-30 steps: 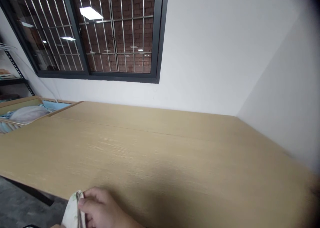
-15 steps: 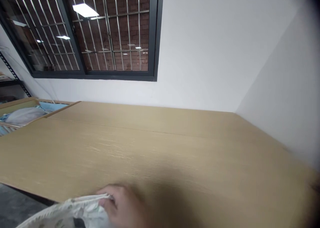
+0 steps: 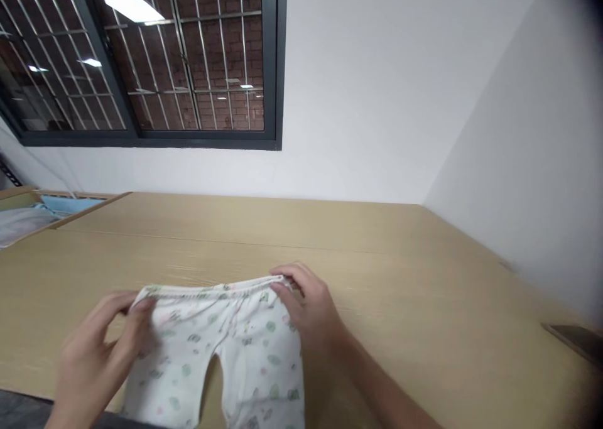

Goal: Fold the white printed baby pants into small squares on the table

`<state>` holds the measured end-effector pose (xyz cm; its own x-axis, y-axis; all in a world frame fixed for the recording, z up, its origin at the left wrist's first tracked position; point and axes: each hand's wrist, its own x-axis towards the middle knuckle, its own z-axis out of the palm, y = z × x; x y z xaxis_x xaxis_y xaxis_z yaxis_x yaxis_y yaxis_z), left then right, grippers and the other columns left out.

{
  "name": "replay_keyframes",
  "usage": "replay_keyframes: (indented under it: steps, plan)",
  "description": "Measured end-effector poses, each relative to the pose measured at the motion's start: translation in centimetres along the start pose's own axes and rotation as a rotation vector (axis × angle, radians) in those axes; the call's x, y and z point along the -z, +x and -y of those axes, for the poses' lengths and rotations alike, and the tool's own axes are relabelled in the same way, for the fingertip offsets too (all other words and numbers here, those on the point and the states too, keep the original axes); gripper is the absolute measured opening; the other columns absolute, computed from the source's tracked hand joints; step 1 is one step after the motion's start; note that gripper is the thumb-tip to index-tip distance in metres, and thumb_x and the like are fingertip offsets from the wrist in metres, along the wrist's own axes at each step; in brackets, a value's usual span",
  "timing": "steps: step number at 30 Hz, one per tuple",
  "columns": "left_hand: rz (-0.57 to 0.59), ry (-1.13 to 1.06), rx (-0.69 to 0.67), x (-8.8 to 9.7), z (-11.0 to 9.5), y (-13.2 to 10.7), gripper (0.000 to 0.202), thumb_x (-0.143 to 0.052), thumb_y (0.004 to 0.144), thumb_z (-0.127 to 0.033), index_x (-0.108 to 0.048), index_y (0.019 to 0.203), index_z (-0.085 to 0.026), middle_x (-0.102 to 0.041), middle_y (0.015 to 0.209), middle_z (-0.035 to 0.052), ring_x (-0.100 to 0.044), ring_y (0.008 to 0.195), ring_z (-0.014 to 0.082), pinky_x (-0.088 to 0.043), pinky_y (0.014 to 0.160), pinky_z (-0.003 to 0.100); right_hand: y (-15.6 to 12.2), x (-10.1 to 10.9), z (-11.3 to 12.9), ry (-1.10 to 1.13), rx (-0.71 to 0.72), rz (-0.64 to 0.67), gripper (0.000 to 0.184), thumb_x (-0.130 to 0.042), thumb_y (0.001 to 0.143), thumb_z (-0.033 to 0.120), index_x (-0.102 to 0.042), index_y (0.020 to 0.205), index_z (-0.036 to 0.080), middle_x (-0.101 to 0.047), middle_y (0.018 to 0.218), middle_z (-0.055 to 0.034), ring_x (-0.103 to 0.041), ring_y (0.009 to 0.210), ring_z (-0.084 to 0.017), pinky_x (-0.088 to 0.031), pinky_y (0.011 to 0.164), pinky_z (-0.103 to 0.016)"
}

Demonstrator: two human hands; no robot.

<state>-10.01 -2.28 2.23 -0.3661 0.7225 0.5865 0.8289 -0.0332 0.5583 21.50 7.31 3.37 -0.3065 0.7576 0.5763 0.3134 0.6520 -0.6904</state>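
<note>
Looking down on a pale wooden table (image 3: pixel 400 278) and finding small pants (image 3: pixel 245 353) spread flat near its front edge, white with a scattered green and pink print, laid with the waistband (image 3: pixel 211 289) toward the wall and pulled fairly straight, with both legs running back to the bottom of the view and parted by a narrow gap. Pinching the right end of the waistband with the right hand (image 3: pixel 308 309): fingers (image 3: pixel 287 275) curled close together over the elastic edge, thumb pressed against the cloth just below them, palm and wrist lying beside the outer side of the right leg. Meeting the left end of the waistband with the left hand (image 3: pixel 101 347), blurred, fingers (image 3: pixel 134 309) long and held close together over the corner of the cloth; cannot tell whether gripping it or only resting on it. Covering part of the left leg with that same hand, out past the table's front edge. Beyond the pants, only bare tabletop with a seam across it, up to a white wall (image 3: pixel 377 90). High on the left, a dark-framed window (image 3: pixel 141 58) with metal bars, brick behind and bright reflections of ceiling lights. At the far left, well apart from the hands, an open wooden box (image 3: pixel 89 201) holding pale blue and white cloth. At the right edge, a dark flat thing (image 3: pixel 577 340), too blurred to name
</note>
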Motion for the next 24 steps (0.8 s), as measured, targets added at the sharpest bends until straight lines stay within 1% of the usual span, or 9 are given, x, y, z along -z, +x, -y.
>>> replay_keyframes:
  steps: [1,2,3,6,9,13,15,18,24]
  plan:
    - [0.036,-0.046,0.011,-1.4,-0.6,1.4,0.032,-0.054,0.089,-0.061,-0.066,0.092,-0.032,-0.073,0.093,-0.006,-0.068,0.089,0.0213,-0.056,0.08,0.035,0.7,0.7,-0.8,-0.026,-0.014,-0.024,0.019,-0.055,0.099,0.032,-0.069,0.107,0.025,-0.071,0.104,-0.0061,-0.066,0.096,-0.024,-0.054,0.089,-0.038]
    - [0.055,-0.093,0.014,-3.0,-1.0,2.7,0.036,-0.057,0.085,-0.064,-0.067,0.091,-0.03,-0.073,0.09,-0.0035,-0.067,0.083,0.0207,-0.055,0.074,0.033,1.3,1.3,-1.7,-0.051,-0.024,-0.041,0.019,-0.054,0.099,0.032,-0.07,0.106,0.025,-0.071,0.105,-0.0063,-0.066,0.096,-0.024,-0.053,0.089,-0.038]
    - [0.116,-0.124,0.022,-4.8,-1.3,4.0,0.038,-0.058,0.084,-0.063,-0.068,0.095,-0.027,-0.074,0.09,-0.0014,-0.067,0.082,0.0201,-0.054,0.072,0.031,1.9,1.8,-2.8,-0.076,-0.032,-0.049,0.019,-0.053,0.099,0.031,-0.07,0.106,0.025,-0.071,0.106,-0.0065,-0.066,0.098,-0.024,-0.053,0.089,-0.038]
    - [0.333,-0.131,-0.033,-10.0,-1.2,6.9,0.04,-0.05,0.092,-0.058,-0.065,0.103,-0.022,-0.073,0.091,0.0022,-0.065,0.079,0.0184,-0.05,0.071,0.029,3.5,2.1,-7.2,-0.169,-0.058,-0.032,0.021,-0.05,0.099,0.026,-0.069,0.106,0.022,-0.072,0.107,-0.0075,-0.066,0.101,-0.024,-0.051,0.091,-0.038]
    - [0.479,-0.015,-0.083,-14.8,-0.5,8.4,0.037,-0.038,0.1,-0.049,-0.062,0.101,-0.021,-0.071,0.088,0.0033,-0.064,0.078,0.0185,-0.045,0.07,0.029,4.7,1.3,-12.1,-0.276,-0.113,0.021,0.021,-0.048,0.097,0.02,-0.067,0.104,0.02,-0.071,0.106,-0.0083,-0.064,0.103,-0.024,-0.049,0.093,-0.039]
    - [0.522,0.076,-0.114,-20.0,0.6,9.1,0.026,-0.038,0.101,-0.034,-0.06,0.095,-0.02,-0.07,0.091,0.0062,-0.064,0.085,0.0211,-0.043,0.074,0.031,5.7,-0.3,-17.2,-0.39,-0.184,0.086,0.022,-0.046,0.096,0.012,-0.065,0.104,0.018,-0.068,0.105,-0.0081,-0.062,0.105,-0.022,-0.047,0.093,-0.035]
    - [0.521,0.118,-0.118,-22.0,1.2,9.4,0.025,-0.039,0.101,-0.03,-0.06,0.095,-0.019,-0.07,0.097,0.0092,-0.064,0.094,0.0228,-0.045,0.08,0.033,6.1,-1.0,-18.8,-0.418,-0.203,0.086,0.022,-0.045,0.097,0.012,-0.064,0.106,0.018,-0.066,0.108,-0.0089,-0.06,0.106,-0.022,-0.047,0.092,-0.034]
    - [0.508,0.171,-0.099,-24.2,1.9,10.0,0.024,-0.04,0.102,-0.026,-0.062,0.1,-0.017,-0.069,0.106,0.0124,-0.063,0.106,0.0238,-0.046,0.09,0.035,6.6,-1.7,-20.3,-0.456,-0.224,0.079,0.023,-0.044,0.098,0.012,-0.064,0.109,0.018,-0.062,0.113,-0.0103,-0.058,0.107,-0.022,-0.046,0.091,-0.033]
    - [0.494,0.246,-0.04,-26.6,2.5,11.4,0.025,-0.056,0.099,-0.038,-0.065,0.109,-0.016,-0.068,0.111,0.0069,-0.064,0.108,0.0221,-0.051,0.097,0.046,8.0,-2.2,-22.3,-0.53,-0.244,0.092,0.021,-0.048,0.098,0.013,-0.066,0.107,0.018,-0.062,0.11,-0.0115,-0.054,0.11,-0.025,-0.04,0.097,-0.036]
